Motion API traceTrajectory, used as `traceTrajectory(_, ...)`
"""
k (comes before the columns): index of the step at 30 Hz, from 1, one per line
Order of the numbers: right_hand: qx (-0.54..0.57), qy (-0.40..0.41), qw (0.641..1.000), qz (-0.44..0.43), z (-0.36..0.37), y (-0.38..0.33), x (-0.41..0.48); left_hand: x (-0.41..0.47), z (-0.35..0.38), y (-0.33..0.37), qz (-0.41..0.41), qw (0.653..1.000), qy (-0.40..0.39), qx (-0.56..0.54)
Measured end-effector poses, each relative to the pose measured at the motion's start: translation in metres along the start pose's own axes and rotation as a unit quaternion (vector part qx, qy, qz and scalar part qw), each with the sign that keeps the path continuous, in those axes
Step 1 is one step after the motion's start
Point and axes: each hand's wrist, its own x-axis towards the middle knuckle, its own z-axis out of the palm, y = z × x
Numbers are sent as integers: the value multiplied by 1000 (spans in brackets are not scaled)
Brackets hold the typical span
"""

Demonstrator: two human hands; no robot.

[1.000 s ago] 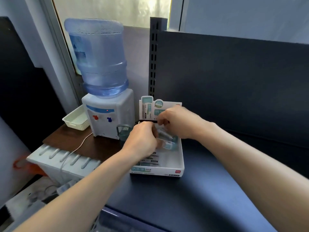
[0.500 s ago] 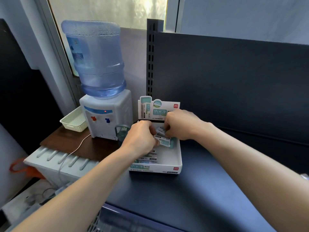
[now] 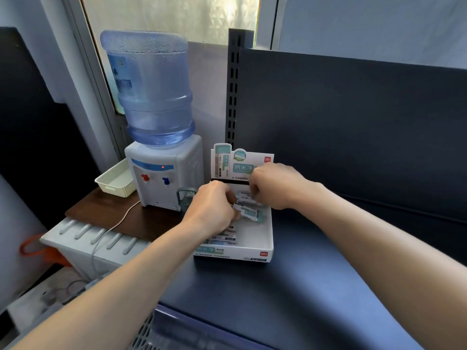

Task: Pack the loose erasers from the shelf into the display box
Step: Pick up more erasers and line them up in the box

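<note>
Eraser (image 3: 250,213) over back half of display box (image 3: 272,232), long axis crosswise. Left hand (image 3: 212,205) pinches its left end, nearer. Right hand (image 3: 275,185), just behind, pinches second eraser (image 3: 249,197). Box sits at left edge of shelf (image 3: 303,286).

Dark blue shelf (image 3: 316,294), white display box (image 3: 267,245) on it

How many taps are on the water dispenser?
2, both on the front of the dispenser: red tap at left, blue tap at right. None seems hidden.
</note>
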Motion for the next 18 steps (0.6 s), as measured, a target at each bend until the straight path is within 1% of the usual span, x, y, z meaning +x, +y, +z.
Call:
traceTrajectory(5, 56, -9, 998, 21, -4, 9, -3, 5, -2, 1, -2, 999, -2, -36)
traceTrajectory(9, 90, -18, 996, 21, -3, 12, -5, 6, -2, 2, -2, 999, -15, -38)
traceTrajectory(13, 108, -29, 994, 18, -7, 14, -6, 7, 3, 8, 3, 1000, -11, 15)
traceTrajectory(18, 108, -28, 994, 17, -7, 14, -8, 6, 5, 12, 2, 999, -9, 43)
